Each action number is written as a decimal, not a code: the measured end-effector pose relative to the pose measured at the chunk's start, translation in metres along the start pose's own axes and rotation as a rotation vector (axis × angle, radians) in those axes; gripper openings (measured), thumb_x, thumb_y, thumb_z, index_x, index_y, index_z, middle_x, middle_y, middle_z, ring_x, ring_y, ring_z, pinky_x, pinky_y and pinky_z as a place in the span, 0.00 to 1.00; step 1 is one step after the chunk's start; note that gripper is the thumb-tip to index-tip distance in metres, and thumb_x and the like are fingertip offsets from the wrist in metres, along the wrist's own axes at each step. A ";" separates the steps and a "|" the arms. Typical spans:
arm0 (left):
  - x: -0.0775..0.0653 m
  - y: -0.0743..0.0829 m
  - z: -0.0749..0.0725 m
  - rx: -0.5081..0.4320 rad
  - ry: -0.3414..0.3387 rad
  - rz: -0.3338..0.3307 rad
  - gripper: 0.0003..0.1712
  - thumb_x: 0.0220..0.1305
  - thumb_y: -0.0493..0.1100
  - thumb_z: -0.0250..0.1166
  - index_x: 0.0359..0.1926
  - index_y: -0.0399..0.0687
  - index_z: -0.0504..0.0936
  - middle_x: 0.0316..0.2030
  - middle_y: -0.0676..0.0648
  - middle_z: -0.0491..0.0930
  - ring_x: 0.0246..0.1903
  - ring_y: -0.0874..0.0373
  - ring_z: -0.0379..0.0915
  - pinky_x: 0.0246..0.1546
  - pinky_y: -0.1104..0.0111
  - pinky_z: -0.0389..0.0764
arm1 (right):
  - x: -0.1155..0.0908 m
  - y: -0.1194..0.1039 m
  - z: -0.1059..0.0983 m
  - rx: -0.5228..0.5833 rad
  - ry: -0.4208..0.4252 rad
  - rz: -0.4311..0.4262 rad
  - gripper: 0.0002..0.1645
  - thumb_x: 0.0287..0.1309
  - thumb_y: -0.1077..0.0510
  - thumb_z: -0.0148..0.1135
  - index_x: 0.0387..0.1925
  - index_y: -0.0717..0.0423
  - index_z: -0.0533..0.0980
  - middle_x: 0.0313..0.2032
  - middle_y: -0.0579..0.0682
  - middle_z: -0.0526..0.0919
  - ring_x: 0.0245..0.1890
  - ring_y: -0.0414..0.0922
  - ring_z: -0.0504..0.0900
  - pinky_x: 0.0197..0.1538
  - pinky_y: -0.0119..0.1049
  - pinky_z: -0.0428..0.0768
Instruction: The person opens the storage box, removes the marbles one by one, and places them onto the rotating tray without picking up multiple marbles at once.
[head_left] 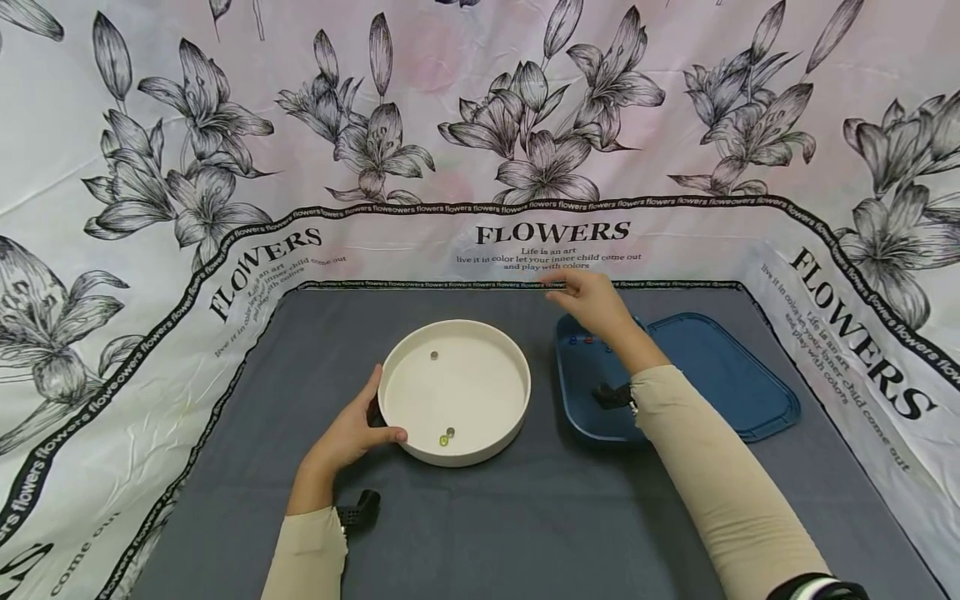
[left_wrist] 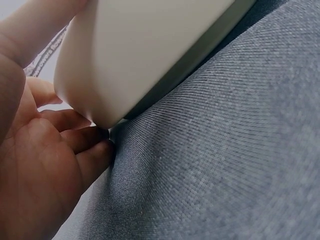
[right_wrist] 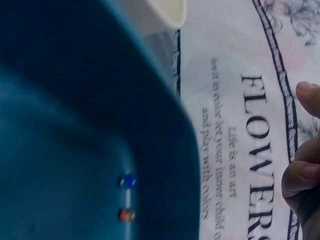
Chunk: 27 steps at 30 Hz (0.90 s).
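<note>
My left hand (head_left: 351, 435) grips the near left side of a round white dish (head_left: 480, 387), thumb over the rim and fingers along the outer wall. In the left wrist view the fingertips reach the dish's lower edge by the cloth. Inside the dish lie a greyish marble (head_left: 434, 356) toward the back, and a yellow-green marble (head_left: 444, 440) beside another greyish marble (head_left: 450, 432) near the front. My right hand (head_left: 596, 307) hovers above the back of a blue box (head_left: 581, 412), fingers loosely bent, nothing seen in them. A blue marble (right_wrist: 127, 181) and a red marble (right_wrist: 127, 215) lie in the box.
A blue lid or tray (head_left: 720, 375) lies against the box's right side, partly behind the right forearm. Grey cloth (head_left: 480, 533) covers the work surface. Behind it is a white flower-print border (head_left: 555, 242) with black lettering.
</note>
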<state>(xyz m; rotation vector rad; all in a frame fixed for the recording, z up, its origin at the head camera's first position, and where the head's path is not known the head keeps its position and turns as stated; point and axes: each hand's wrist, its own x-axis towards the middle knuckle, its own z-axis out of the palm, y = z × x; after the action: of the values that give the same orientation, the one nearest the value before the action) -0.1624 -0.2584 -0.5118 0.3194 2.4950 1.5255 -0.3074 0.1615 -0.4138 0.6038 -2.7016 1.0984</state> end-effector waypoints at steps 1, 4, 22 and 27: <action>0.000 0.000 0.000 0.003 0.003 0.002 0.75 0.53 0.47 0.81 0.83 0.49 0.32 0.82 0.43 0.37 0.80 0.45 0.42 0.76 0.52 0.52 | -0.001 0.003 -0.001 -0.001 -0.004 0.011 0.17 0.70 0.52 0.66 0.59 0.45 0.82 0.19 0.49 0.66 0.18 0.46 0.63 0.30 0.42 0.69; 0.001 0.000 0.001 0.007 0.010 0.001 0.75 0.53 0.47 0.82 0.83 0.48 0.32 0.82 0.43 0.38 0.80 0.45 0.43 0.75 0.46 0.50 | -0.005 0.013 -0.004 -0.015 -0.017 0.044 0.17 0.70 0.53 0.66 0.58 0.47 0.82 0.22 0.51 0.67 0.20 0.47 0.66 0.31 0.43 0.70; 0.000 0.002 -0.001 -0.021 0.011 -0.029 0.78 0.49 0.48 0.83 0.83 0.48 0.32 0.82 0.45 0.37 0.81 0.48 0.40 0.76 0.46 0.47 | -0.014 0.075 0.006 -0.094 -0.307 0.250 0.19 0.65 0.54 0.70 0.56 0.53 0.83 0.21 0.49 0.70 0.21 0.46 0.69 0.28 0.40 0.69; -0.002 0.001 0.000 -0.031 0.011 -0.038 0.78 0.49 0.47 0.83 0.83 0.51 0.32 0.82 0.47 0.36 0.81 0.48 0.40 0.76 0.49 0.48 | -0.017 0.084 0.016 -0.121 -0.342 0.254 0.19 0.63 0.55 0.71 0.55 0.55 0.84 0.42 0.57 0.84 0.40 0.51 0.80 0.44 0.46 0.77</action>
<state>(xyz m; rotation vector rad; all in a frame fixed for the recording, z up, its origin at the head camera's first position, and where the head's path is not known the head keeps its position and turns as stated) -0.1606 -0.2582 -0.5105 0.2585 2.4682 1.5538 -0.3280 0.2097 -0.4834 0.4760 -3.1864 0.9473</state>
